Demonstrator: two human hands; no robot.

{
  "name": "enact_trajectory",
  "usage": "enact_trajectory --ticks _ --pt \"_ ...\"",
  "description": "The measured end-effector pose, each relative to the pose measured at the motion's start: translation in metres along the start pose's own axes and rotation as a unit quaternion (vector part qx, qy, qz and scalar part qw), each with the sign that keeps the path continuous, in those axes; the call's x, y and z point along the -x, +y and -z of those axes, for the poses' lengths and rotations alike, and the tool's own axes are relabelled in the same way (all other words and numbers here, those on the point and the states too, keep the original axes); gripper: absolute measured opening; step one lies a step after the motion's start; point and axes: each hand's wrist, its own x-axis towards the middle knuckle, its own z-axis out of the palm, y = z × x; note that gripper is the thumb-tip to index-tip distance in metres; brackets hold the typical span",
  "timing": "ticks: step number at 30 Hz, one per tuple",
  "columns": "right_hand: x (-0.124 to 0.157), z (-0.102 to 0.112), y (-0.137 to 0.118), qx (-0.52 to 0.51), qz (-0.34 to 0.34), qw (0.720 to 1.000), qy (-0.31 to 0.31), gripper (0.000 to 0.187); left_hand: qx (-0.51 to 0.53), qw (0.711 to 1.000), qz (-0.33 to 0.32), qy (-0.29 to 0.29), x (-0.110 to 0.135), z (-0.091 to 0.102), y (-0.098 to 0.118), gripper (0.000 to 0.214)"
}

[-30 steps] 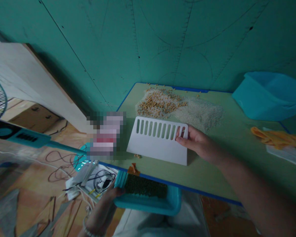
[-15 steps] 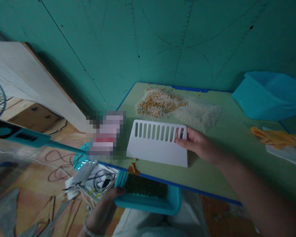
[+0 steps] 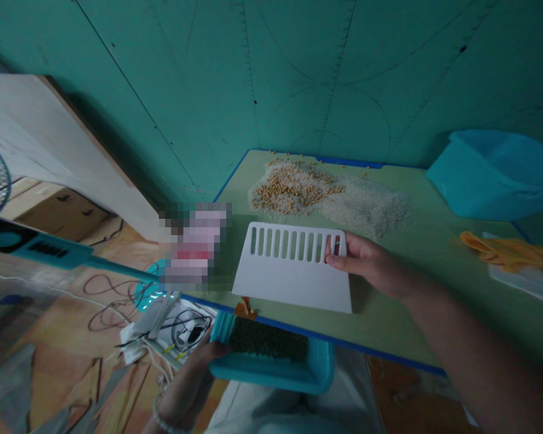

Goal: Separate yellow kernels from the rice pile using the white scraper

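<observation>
My right hand point(image 3: 368, 265) grips the right end of a white plastic scraper point(image 3: 292, 268) with a row of slots along its top; its lower edge rests on the green table point(image 3: 402, 319), close to the front blue rim. My left hand point(image 3: 190, 377) holds the left end of a teal tray point(image 3: 276, 374) with dark green beans in it, just below the table's front edge. Behind the scraper lies a pile of yellow beans mixed with rice point(image 3: 294, 187), and white rice point(image 3: 366, 208) spreads out to its right.
A teal basin point(image 3: 498, 175) stands at the table's back right, with an orange cloth point(image 3: 511, 252) and a white sheet point(image 3: 525, 280) in front of it. On the floor at left are a fan point(image 3: 9, 241), cables point(image 3: 113, 295) and a power strip point(image 3: 172, 328). A teal wall rises behind the table.
The scraper has slid toward me, its lower edge nearer the table's front rim. The tray and my left hand have stayed put.
</observation>
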Motion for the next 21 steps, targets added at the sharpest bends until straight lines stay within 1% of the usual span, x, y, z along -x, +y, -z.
enact_trajectory --ticks 5,10,14,17,21 --pt "0.0 0.0 -0.001 -0.015 -0.015 1.0 -0.005 0.019 0.012 1.0 -0.015 -0.007 -0.001 0.003 -0.004 0.014" --pt "0.002 0.0 -0.004 -0.005 -0.028 0.997 -0.075 0.027 0.029 0.999 -0.008 -0.015 -0.002 0.003 -0.006 0.015" --pt "0.005 0.003 -0.006 0.013 -0.048 0.994 -0.103 0.033 0.033 0.999 0.006 -0.003 -0.001 0.001 -0.004 0.021" --pt "0.009 0.006 -0.01 0.033 -0.072 0.988 -0.13 0.032 0.038 0.999 0.009 0.003 -0.001 -0.002 -0.003 0.023" --pt "0.012 0.007 -0.013 0.056 -0.079 0.978 -0.186 0.03 0.04 0.999 0.019 -0.025 -0.002 -0.003 -0.006 0.028"
